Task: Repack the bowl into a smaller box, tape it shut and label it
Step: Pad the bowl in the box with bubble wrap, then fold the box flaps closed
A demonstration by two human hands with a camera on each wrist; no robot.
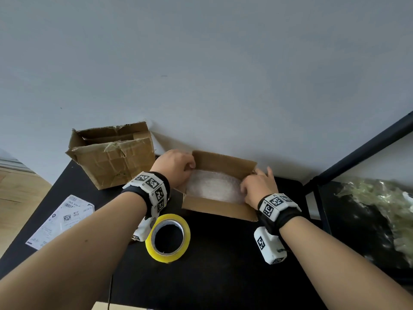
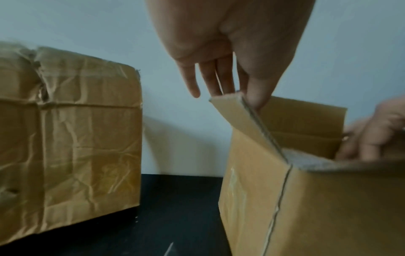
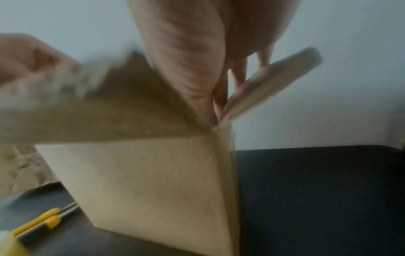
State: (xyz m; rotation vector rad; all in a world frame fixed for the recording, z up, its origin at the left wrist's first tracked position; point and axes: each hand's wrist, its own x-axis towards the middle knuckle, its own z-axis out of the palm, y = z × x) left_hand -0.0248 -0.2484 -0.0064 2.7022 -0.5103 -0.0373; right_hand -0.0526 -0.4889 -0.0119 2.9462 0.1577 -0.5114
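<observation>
The small brown box stands open on the black table, close to the wall. A white bubble-wrapped bundle fills it, and no bare bowl shows. My left hand pinches the box's left side flap, thumb inside and fingers outside. The flap stands nearly upright. On the opposite end my right hand pinches the right side flap, which leans outward. The far long flap stands up against the wall.
A larger crumpled box stands open at the left. A yellow tape roll lies in front of the small box, a printed label sheet at the table's left edge. A yellow-handled tool lies near the tape. Crumpled plastic film lies at the right.
</observation>
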